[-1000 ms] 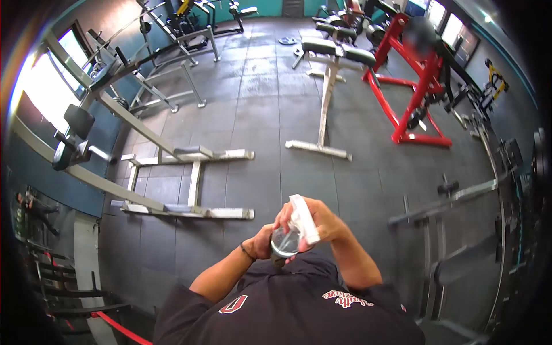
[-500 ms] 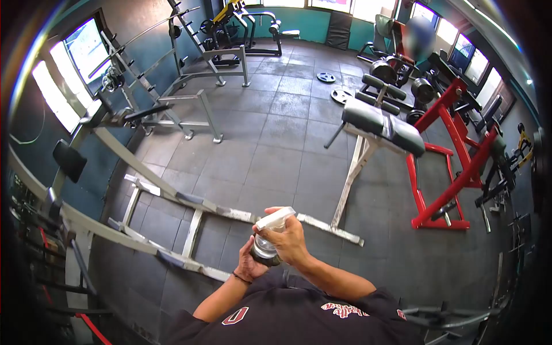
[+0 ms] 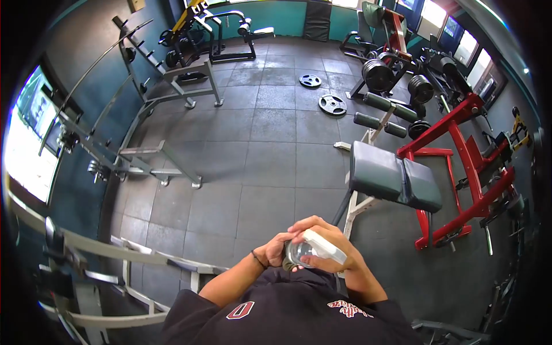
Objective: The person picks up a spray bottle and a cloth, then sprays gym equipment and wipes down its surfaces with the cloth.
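Observation:
Both of my hands are close together in front of my chest. In my right hand (image 3: 329, 231) is a clear spray bottle (image 3: 300, 253) with a long white head (image 3: 325, 247). The bottle is tilted, and the right fingers curl over and around its upper part. My left hand (image 3: 275, 248), with a dark band on the wrist, is closed beside the bottle's clear body. A bunched olive-grey cloth (image 3: 289, 264) shows at the left fingers, under the bottle. The two hands' fingertips meet, and part of the bottle is hidden behind them.
A padded bench (image 3: 376, 169) stands ahead to the right, beside a red machine frame (image 3: 460, 138). Weight plates (image 3: 332, 104) lie on the tiled floor. Barbell racks (image 3: 167, 155) line the left wall. A pale metal frame (image 3: 172, 261) runs low at my left.
The view has shifted, and the bench appears nearer. My hands and the spray bottle have moved right and slightly lower in view. The bottle's white head now points down to the right.

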Demonstrator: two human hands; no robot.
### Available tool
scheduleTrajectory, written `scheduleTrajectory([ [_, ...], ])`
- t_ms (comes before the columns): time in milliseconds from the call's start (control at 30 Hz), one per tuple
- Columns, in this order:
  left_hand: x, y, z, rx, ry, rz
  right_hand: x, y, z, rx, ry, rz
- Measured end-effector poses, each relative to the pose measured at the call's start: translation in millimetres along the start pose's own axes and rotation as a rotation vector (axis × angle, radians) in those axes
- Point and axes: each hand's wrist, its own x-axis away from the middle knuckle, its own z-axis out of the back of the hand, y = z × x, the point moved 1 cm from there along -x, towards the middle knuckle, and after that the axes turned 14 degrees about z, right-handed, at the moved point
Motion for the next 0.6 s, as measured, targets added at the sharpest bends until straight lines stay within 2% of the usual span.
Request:
scheduleTrajectory([
  [67,-16.1,64.6,18.8,0.041,-0.071,0.174,-30.6,42.7,28.1,-0.04,0.035,0.013],
  [100,-24.3,96.6,27.1,0.063,-0.106,0.26,-46.4,65.8,40.9,-0.051,0.126,0.004],
  [133,-30.0,129.5,32.8,0.031,-0.011,0.232,-61.2,90.4,52.5,-0.098,0.214,-0.03],
  [200,-43.8,202.0,47.5,-0.092,0.066,0.066,-93.6,146.4,80.0,-0.112,0.312,-0.064],
  [267,-62.8,272.6,69.5,0.016,0.41,-0.17,-128.5,209.1,105.8,-0.061,0.359,-0.046],
  [300,-57.4,311.4,69.0,0.061,0.424,-0.303,-147.1,239.0,122.2,-0.035,0.382,-0.036],
  [333,-46.1,352.5,75.4,-0.009,0.259,-0.349,-168.2,268.4,141.1,0.017,0.383,-0.022],
  [533,-16.8,550.2,59.4,-0.051,0.447,-0.87,-309.7,411.1,234.7,0.299,0.392,-0.06],
  [600,-19.4,605.9,71.0,-0.068,0.553,-1.109,-351.2,456.3,263.1,0.205,0.429,-0.13],
])
